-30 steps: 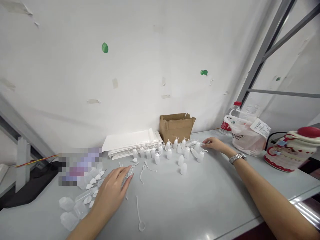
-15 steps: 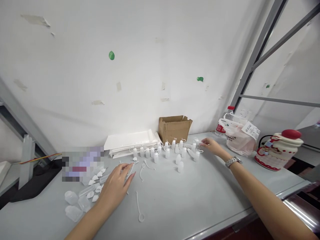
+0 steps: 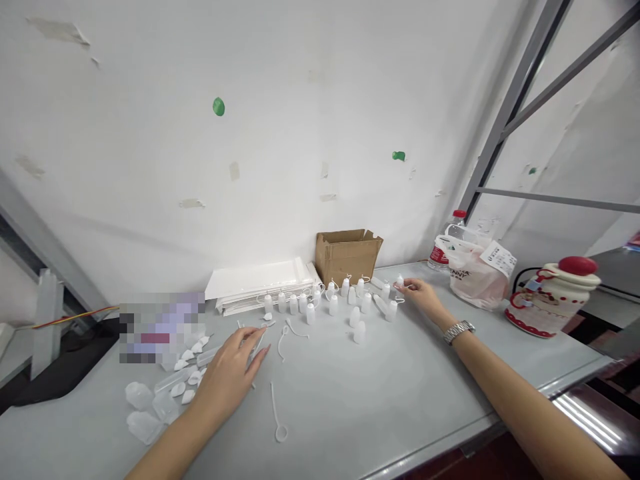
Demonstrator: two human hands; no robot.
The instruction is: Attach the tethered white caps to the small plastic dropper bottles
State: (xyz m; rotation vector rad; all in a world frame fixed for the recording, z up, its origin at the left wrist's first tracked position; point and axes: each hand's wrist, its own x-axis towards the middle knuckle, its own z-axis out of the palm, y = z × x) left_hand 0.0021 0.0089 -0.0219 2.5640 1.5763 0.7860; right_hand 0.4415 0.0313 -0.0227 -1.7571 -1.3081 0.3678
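Observation:
My right hand point(image 3: 423, 298), with a metal watch on its wrist, pinches a small white plastic bottle point(image 3: 399, 281) at the right end of the bottle group. Its fingers partly cover the bottle. Several similar bottles point(image 3: 333, 306) stand beside it, many with thin looped straps on top. My left hand point(image 3: 233, 363) rests low over the table's left half, thumb and fingers apart. By its fingertips lie loose white straps with rings point(image 3: 283, 340); another ring strap point(image 3: 281, 433) lies nearer the front. Under and left of this hand are white caps point(image 3: 189, 397) and loose translucent bottles point(image 3: 145, 425).
A cardboard box point(image 3: 347, 259) and a stack of white sheets point(image 3: 263, 283) stand against the wall. To the right are a plastic bag point(image 3: 473, 280), a red-capped bottle point(image 3: 439, 257) and a red-lidded jar point(image 3: 553, 300). The table's front edge point(image 3: 430, 453) runs diagonally at right.
The small bottle at my right fingertips, blurred before, now shows upright with its cap on top. My left hand has barely moved. The whole view has shifted slightly.

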